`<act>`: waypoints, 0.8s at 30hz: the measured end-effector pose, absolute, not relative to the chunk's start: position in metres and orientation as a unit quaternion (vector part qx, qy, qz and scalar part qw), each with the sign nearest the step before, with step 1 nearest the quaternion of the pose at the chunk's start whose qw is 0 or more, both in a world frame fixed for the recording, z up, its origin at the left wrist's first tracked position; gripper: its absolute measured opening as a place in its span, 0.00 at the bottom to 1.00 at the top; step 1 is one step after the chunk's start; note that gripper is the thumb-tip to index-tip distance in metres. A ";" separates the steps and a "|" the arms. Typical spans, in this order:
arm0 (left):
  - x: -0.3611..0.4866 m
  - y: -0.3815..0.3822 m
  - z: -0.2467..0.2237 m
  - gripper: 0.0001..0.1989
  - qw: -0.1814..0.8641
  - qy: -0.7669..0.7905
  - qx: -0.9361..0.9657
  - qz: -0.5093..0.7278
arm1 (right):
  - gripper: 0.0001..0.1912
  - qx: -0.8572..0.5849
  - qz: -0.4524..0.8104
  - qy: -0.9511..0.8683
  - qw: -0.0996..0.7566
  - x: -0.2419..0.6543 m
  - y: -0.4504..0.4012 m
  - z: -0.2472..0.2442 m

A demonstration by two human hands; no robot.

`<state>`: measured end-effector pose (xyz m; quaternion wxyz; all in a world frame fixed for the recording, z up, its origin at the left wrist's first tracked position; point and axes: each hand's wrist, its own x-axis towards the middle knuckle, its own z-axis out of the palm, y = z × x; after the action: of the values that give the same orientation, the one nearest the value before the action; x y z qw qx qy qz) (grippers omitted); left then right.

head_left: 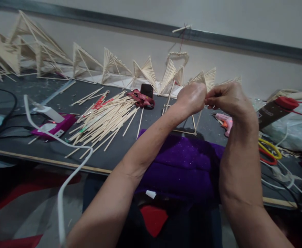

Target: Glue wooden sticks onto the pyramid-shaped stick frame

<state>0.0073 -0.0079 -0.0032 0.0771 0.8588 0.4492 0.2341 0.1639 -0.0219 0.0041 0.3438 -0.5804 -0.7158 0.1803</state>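
Observation:
Above a small frame of thin wooden sticks [193, 124], my two hands come together, fingertips close to each other. My left hand [192, 96] is closed with its back toward me, so its fingers and anything in them are hidden. The fingers of my right hand [228, 98] are pinched together; what lies between them is too small to make out. The frame stands on the dark table beneath, partly covered by my left forearm. Just right of it lies a pink glue gun [227, 124], partly behind my right wrist.
Loose sticks [107, 120] lie heaped at left, near a red lanyard [142, 98] and phone [147, 90]. Fan-shaped stick models [115, 65] line the wall. A purple power strip [65, 122], purple cloth [184, 158], red-capped bottle [272, 112] and yellow-handled scissors [271, 148] are nearby.

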 end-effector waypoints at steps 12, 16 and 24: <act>0.007 -0.012 -0.001 0.18 0.075 0.446 0.858 0.241 | 0.06 -0.580 0.171 -0.714 0.352 0.163 -0.023 0.004; 0.007 -0.012 -0.002 0.18 0.064 0.446 0.859 0.243 | 0.06 -0.585 0.178 -0.712 0.346 0.163 -0.022 0.004; 0.006 -0.011 -0.001 0.16 0.035 0.439 0.864 0.243 | 0.05 -0.591 0.176 -0.713 0.334 0.165 -0.020 0.004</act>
<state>0.0059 -0.0111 -0.0012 0.0352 0.8641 0.4392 0.2433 0.1651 -0.0202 0.0042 0.3339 -0.5915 -0.7126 0.1758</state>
